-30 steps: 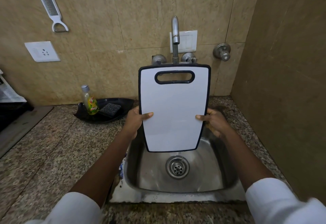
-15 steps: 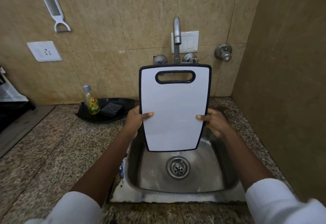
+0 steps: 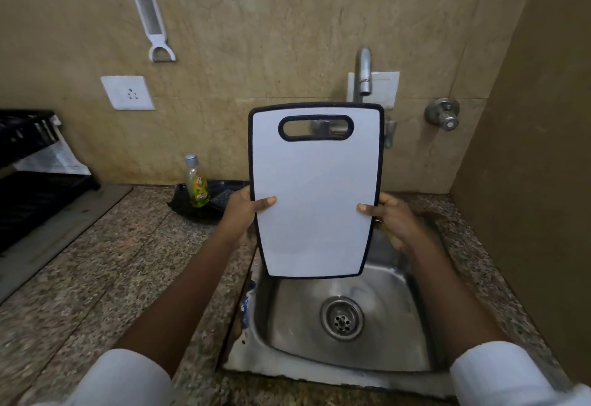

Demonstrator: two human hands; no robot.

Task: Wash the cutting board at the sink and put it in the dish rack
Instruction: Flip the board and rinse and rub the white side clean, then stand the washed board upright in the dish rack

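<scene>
Board [image 3: 315,200] held upright above the sink [image 3: 399,338], handle slot uppermost, in front of the tap [image 3: 364,69]. Left hand [image 3: 241,213] grips its left edge, right hand [image 3: 391,218] its right edge, thumbs on the white face. Rack [image 3: 28,162] at the counter's far left corner.

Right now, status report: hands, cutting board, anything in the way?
Left hand and right hand grip the cutting board by its sides. Board upright above the sink. Tap behind its top edge, no water running.
</scene>
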